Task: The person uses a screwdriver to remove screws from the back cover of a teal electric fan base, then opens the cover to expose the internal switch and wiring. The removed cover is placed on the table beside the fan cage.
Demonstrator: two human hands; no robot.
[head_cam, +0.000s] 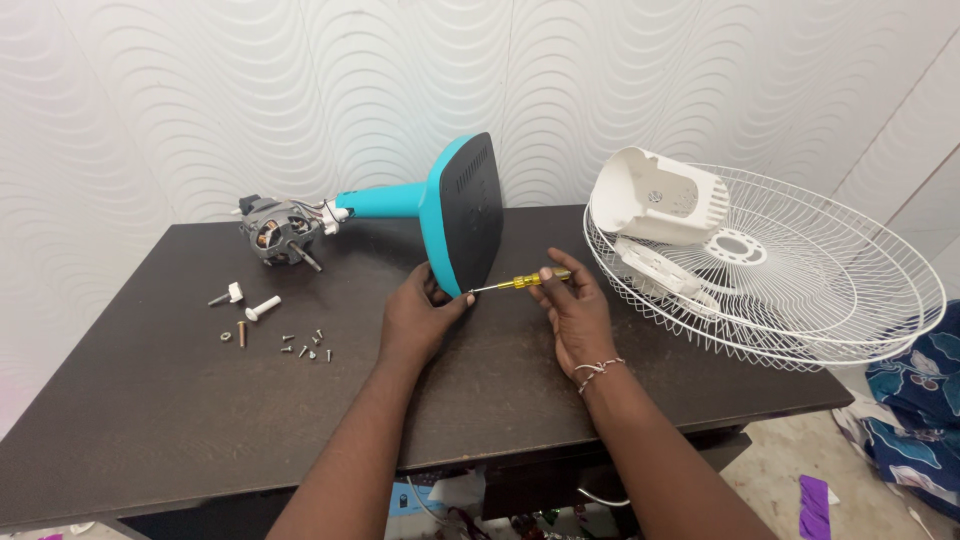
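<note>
While the left hand (418,318) grips the lower rim of the teal fan base (462,212), which lies tipped on its side at mid-table, the right hand (575,312) pinches a yellow-handled screwdriver (518,282). Its shaft lies nearly level, tip pointing left into the base's bottom edge, just beside the left fingers. Base: black underside, teal stem running left to the bare motor (282,232).

right hand (577,312), screwdriver (520,282), fan base (462,212)
</note>
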